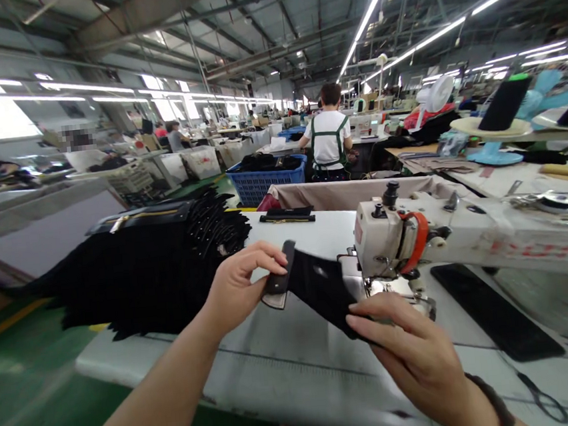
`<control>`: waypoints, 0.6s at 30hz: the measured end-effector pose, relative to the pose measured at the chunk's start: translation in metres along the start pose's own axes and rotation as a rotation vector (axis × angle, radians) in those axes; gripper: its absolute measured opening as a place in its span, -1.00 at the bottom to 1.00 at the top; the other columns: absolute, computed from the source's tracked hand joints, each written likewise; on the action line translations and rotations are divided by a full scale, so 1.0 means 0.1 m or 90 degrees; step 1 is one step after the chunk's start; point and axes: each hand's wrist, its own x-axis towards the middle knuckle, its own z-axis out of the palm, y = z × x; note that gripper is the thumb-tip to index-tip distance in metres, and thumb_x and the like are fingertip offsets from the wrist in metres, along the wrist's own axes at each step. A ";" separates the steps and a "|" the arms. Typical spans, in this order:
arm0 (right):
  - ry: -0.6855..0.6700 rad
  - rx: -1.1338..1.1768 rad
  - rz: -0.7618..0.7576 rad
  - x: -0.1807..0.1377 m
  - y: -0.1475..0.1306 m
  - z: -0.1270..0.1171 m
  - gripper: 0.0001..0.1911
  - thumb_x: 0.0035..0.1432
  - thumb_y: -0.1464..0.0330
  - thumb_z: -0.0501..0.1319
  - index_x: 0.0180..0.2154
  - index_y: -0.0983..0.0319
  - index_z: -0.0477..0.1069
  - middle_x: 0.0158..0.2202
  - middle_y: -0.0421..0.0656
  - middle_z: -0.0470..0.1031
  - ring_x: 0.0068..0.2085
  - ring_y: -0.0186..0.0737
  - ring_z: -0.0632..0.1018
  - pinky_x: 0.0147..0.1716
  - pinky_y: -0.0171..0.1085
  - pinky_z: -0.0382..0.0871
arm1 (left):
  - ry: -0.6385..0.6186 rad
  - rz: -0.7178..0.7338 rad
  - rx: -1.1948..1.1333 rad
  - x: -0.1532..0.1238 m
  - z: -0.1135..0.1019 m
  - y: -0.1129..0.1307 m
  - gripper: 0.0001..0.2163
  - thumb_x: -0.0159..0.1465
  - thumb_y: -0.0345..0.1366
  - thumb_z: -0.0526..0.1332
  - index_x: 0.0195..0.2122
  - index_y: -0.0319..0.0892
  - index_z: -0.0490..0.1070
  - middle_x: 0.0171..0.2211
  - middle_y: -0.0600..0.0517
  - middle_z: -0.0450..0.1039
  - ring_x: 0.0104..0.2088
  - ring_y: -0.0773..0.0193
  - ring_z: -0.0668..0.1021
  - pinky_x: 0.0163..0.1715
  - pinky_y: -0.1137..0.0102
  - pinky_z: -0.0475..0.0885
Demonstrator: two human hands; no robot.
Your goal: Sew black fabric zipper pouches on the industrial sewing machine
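My left hand [243,284] pinches the left end of a black fabric piece [315,283], lifting that end just off the white sewing table [298,359]. The fabric runs right, under the head of a white sewing machine [397,235]. My right hand [402,349] lies on the near right edge of the same fabric, fingers together and pressing it flat by the needle area.
A large heap of black fabric pieces [149,273] covers the table's left side. Scissors [543,399] lie at the near right, beside a black strip [494,313]. A blue basket [265,178] and a person in green straps [329,135] are beyond the table.
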 end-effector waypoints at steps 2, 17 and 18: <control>0.001 -0.072 -0.075 -0.01 -0.01 0.02 -0.69 0.07 0.66 0.08 -0.17 0.31 0.40 -0.25 -0.05 0.42 -0.19 -0.22 0.42 -0.16 -0.14 0.30 | 0.039 0.039 0.027 -0.03 0.03 -0.04 -0.91 0.11 -0.43 0.23 -0.52 -0.17 0.44 -0.36 -0.01 0.42 -0.30 0.25 0.48 -0.24 0.35 0.37; -0.087 -0.119 -0.088 -0.08 0.16 0.19 -0.69 0.14 0.58 0.04 -0.10 0.22 0.33 -0.28 -0.11 0.47 -0.23 -0.24 0.45 -0.16 -0.11 0.31 | 0.107 0.020 0.083 -0.24 0.05 -0.23 -0.83 0.18 -0.32 0.18 -0.55 -0.14 0.43 -0.29 -0.02 0.48 -0.21 0.20 0.48 -0.17 0.26 0.36; -0.083 -0.111 -0.082 -0.08 0.18 0.19 -0.68 0.13 0.59 0.04 -0.10 0.21 0.33 -0.29 -0.11 0.47 -0.24 -0.24 0.45 -0.18 -0.12 0.32 | 0.100 0.016 0.094 -0.23 0.05 -0.23 -0.82 0.19 -0.30 0.17 -0.55 -0.14 0.43 -0.31 -0.02 0.48 -0.20 0.19 0.48 -0.17 0.25 0.36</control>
